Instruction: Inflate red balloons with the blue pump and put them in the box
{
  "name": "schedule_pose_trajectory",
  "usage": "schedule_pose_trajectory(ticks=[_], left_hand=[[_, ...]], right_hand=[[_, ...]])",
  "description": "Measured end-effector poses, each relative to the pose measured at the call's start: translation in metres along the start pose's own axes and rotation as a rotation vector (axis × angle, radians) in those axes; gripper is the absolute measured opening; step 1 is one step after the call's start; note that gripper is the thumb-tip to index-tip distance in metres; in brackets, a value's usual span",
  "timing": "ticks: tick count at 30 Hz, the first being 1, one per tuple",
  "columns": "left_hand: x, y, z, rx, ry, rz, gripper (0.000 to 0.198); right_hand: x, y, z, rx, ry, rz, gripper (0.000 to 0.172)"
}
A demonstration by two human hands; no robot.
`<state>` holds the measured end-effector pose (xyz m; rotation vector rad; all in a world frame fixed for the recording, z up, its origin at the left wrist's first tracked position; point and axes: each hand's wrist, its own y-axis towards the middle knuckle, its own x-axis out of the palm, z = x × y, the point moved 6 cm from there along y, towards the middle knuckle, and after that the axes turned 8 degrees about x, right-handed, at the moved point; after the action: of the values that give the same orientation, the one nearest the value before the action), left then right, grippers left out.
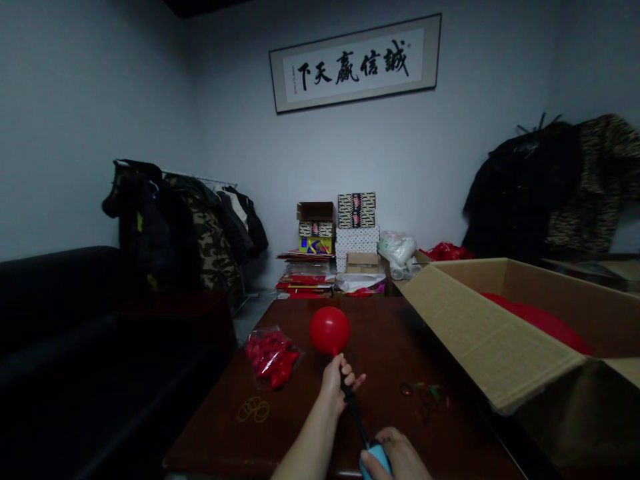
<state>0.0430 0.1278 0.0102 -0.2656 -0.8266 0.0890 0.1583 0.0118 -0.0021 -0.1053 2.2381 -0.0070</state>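
A red balloon (329, 330), partly blown up, sits on the tip of a hand pump. My left hand (338, 379) is closed around the balloon's neck and the pump's black nozzle end. The pump (374, 460) has a dark rod and a light blue body; my right hand (397, 453) is wrapped around that blue part near the bottom edge of the view. Left of the balloon lies a clear plastic bag of red balloons (273, 357). Yellowish rubber bands (253, 409) rest in front of the bag. Several small coloured bands (429, 395) are scattered to the right.
All this is on a dark brown table (210, 437). An open cardboard box (493, 337) with red balloons inside stands at the right. Stacked boxes (357, 227) are behind the table. A black sofa (100, 347) and a coat rack (200, 230) are at the left.
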Motion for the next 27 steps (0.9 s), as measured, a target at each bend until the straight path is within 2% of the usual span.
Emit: schedule_pose_trajectory(ticks=[5,8,12,15,20,24,27], left_hand=[[-0.012,-0.004,-0.024,0.005,0.014,0.002,0.026],[-0.021,-0.002,-0.028,0.026,0.034,0.001,0.028],[-0.028,-0.001,-0.023,0.049,0.063,-0.021,0.028],[-0.026,-0.002,-0.020,0.043,0.054,-0.029,0.028],[-0.018,0.001,-0.016,0.057,0.053,-0.025,0.027],[-0.015,0.010,-0.012,0.032,0.036,0.005,0.027],[-0.014,0.017,-0.001,0.043,0.017,0.032,0.027]], right_hand=[[-0.013,0.021,-0.022,0.048,-0.019,0.086,0.048],[-0.004,0.030,-0.026,0.060,-0.039,0.104,0.049],[0.016,0.031,-0.020,0.105,-0.075,-0.008,0.060],[0.016,0.028,-0.022,0.130,-0.072,-0.049,0.061],[0.008,0.030,-0.023,0.100,-0.080,-0.021,0.063],[0.016,0.030,-0.007,0.096,-0.130,-0.018,0.067],[0.021,0.023,0.004,0.107,-0.180,0.015,0.063]])
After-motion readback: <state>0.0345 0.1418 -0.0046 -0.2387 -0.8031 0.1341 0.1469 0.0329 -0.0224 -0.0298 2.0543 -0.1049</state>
